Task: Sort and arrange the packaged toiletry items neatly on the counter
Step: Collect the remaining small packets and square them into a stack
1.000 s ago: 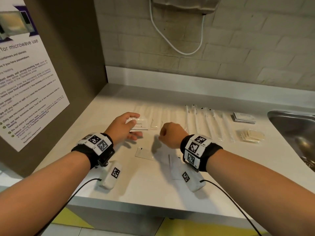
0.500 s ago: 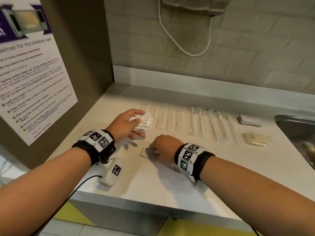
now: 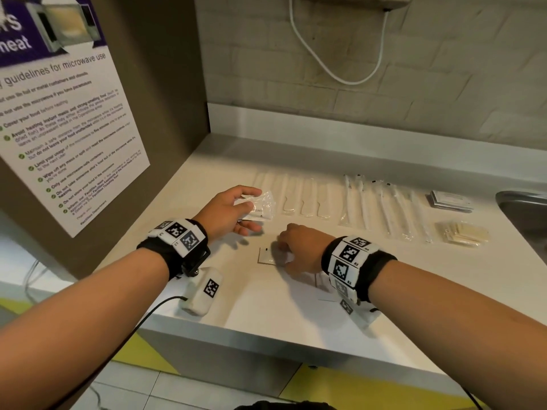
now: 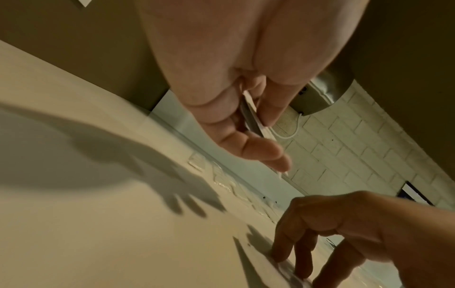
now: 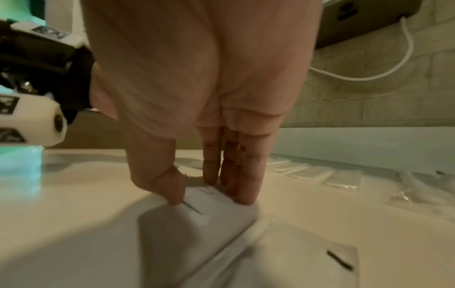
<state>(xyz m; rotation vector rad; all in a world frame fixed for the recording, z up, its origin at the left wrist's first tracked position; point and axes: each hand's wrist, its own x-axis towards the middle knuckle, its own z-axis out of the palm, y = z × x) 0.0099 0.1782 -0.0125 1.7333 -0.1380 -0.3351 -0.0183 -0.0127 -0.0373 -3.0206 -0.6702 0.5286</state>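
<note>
Packets are lying in sorted rows along the back of the surface (image 3: 207, 291): flat sleeves (image 3: 299, 199) at left, long wrapped sticks (image 3: 381, 205) beside them, then a card stack (image 3: 451, 199) and a tan pile (image 3: 461, 236) near the sink (image 3: 524, 202). The left hand (image 3: 225, 211) is gripping a clear packet (image 3: 260, 207) between thumb and fingers, holding it just above the surface at the left end of the rows, probably so it can be added there. The right hand (image 3: 302, 250) is pressing thumb and fingertips (image 5: 246, 196) down at opposite edges of a flat white sachet (image 3: 270, 255) lying on the surface in front of the rows, apparently working to lift its thin edge. Another flat sachet (image 5: 307, 259) is lying just beside it, unsorted. Sorting is looking mostly done; thin, flat sachets are likely needing an edge pinch.
</note>
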